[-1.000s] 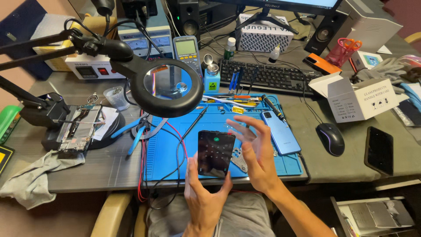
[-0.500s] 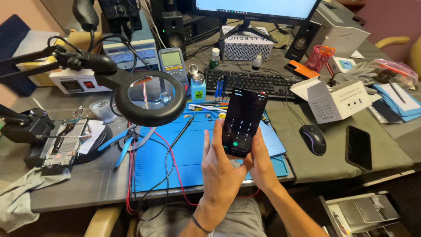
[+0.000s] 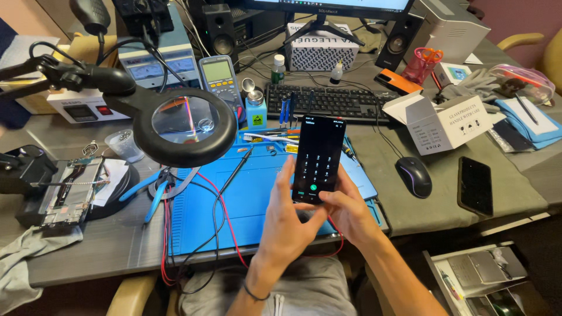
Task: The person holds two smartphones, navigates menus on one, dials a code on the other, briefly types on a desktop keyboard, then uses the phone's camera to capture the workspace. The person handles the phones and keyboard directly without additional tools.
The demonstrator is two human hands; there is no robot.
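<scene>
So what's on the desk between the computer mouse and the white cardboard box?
Only bare grey desk cover in the head view, crossed by the mouse's thin cable; the mouse sits just in front of the box.

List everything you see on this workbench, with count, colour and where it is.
smartphone: 1, black, screen lit, held upright over the mat
work mat: 1, blue, desk centre
magnifier lamp: 1, black, left of the smartphone
test leads: red and black, count unclear, across the mat
keyboard: 1, black, behind the mat
mouse: 1, black, right of the mat
second phone: 1, black, flat, desk right
cardboard box: 1, white, open, right
multimeter: 1, grey, rear left
speakers: 2, black, flanking the monitor
left hand: grips the smartphone
right hand: thumb at the screen's lower edge
</scene>
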